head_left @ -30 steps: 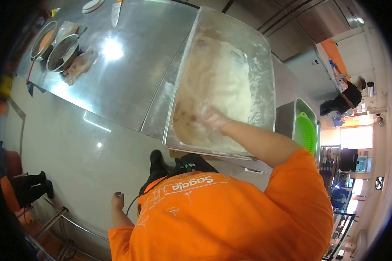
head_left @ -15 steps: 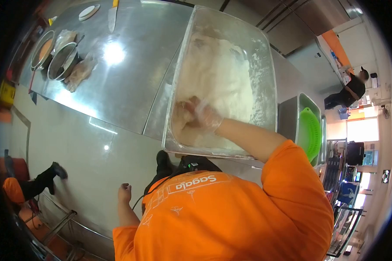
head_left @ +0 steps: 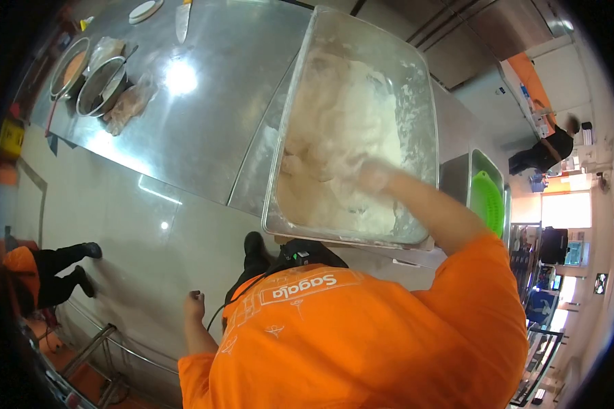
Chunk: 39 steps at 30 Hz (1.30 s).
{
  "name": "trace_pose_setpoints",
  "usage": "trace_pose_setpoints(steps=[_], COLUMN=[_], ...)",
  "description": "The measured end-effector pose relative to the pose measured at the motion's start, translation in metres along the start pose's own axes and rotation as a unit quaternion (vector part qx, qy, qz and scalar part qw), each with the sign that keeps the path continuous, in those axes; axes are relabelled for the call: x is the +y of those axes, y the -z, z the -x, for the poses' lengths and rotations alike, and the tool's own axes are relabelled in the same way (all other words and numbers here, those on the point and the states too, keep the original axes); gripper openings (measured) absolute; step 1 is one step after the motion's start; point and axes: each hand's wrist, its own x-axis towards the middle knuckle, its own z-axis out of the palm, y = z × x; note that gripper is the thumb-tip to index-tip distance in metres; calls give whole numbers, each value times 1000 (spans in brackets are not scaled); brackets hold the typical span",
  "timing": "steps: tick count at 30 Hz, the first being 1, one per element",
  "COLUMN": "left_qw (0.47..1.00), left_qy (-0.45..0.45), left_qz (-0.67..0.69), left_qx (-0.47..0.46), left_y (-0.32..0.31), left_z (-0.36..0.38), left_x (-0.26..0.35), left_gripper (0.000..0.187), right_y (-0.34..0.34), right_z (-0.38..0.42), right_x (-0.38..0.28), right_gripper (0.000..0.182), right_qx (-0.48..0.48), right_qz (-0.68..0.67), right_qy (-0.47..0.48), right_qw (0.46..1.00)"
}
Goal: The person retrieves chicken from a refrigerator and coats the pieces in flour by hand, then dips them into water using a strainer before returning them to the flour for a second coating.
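A large rectangular metal tub (head_left: 426,163) holds pale powder (head_left: 361,109), heaped toward its upper part, with coated lumps (head_left: 303,163) on its left side. My right hand (head_left: 372,176) is over the powder in the lower middle of the tub, in what looks like a clear glove. It is smeared by motion, so neither its fingers nor anything in them can be made out. Away from the tub, my left hand (head_left: 196,300) hangs low at my side with its fingers curled in and nothing visible in them.
The steel table (head_left: 205,129) bears a knife (head_left: 183,22), a white lid (head_left: 144,10), two bowls (head_left: 102,88) and a plastic bag (head_left: 129,105). A green basket (head_left: 486,201) sits in a metal container at right. One person (head_left: 559,144) stands far right, another (head_left: 24,273) at left.
My right hand has moved right, away from the lumps at the tub's left side. The person at left has shifted their legs; the person at right has an arm raised.
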Motion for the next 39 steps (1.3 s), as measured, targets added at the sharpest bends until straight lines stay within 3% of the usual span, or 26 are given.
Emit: trace_pose_setpoints(steps=[1,3,4,7,10,13,15,16,18,20,22,25,27,29,30,32,35,38,39], left_qw=[1000,1000,1000,999,1000,997,998,998,999,999,1000,999,999,999,998,996,996,997,995], left_qy=[5,2,-2,0,-14,-40,-39,-42,-41,-32,-22,-20,-30,-43,-55,-73,-77,-73,-92], left_qz=[22,10,1,-32,-18,45,40,34,-18,-23,7,-33,10,27,22,25,25,6,14], left_qx=[-1,-7,-10,-40,11,40,35,31,21,11,0,-1,3,16,27,39,34,36,42], left_y=[-3,-9,-10,-13,6,16,18,20,12,-1,-8,-2,4,6,7,5,3,10,7], left_z=[2,-3,-7,-17,-1,-1,2,2,-8,-13,-17,-11,-9,-8,-10,-15,-17,-5,-7], left_x=[-1,-10,-14,-23,5,19,22,23,6,-13,-22,-13,-7,-5,-3,-4,3,20,15], left_gripper=[33,33,34,34,33,32,32,32,32,32,32,31,31,31,32,32,32,32,32], right_y=[-31,-52,-59,-67,-38,-3,8,16,-25,-43,-37,-21,4,18,21,36,41,-17,-24], right_z=[16,-49,-81,-59,-91,-53,-29,-42,-54,-62,-81,-46,-75,-79,-57,-37,-46,-93,-97], right_x=[-19,53,79,-8,-5,-27,-44,-48,-58,-45,-1,-1,46,47,17,-18,-35,-36,-35], right_gripper=[57,56,52,62,57,63,77,80,80,76,69,47,50,44,37,33,35,37,37], right_qx=[172,156,165,185,241,283,311,222,298,325,310,266,247,227,216,180,173,219,225], right_qz=[342,382,382,98,101,168,314,327,420,444,388,295,630,572,338,203,483,619,623], right_qy=[-67,64,188,56,75,134,124,36,-4,25,118,122,110,83,58,68,136,124,130], right_qw=[922,909,890,976,962,935,888,918,857,835,860,910,728,784,914,960,847,744,737])
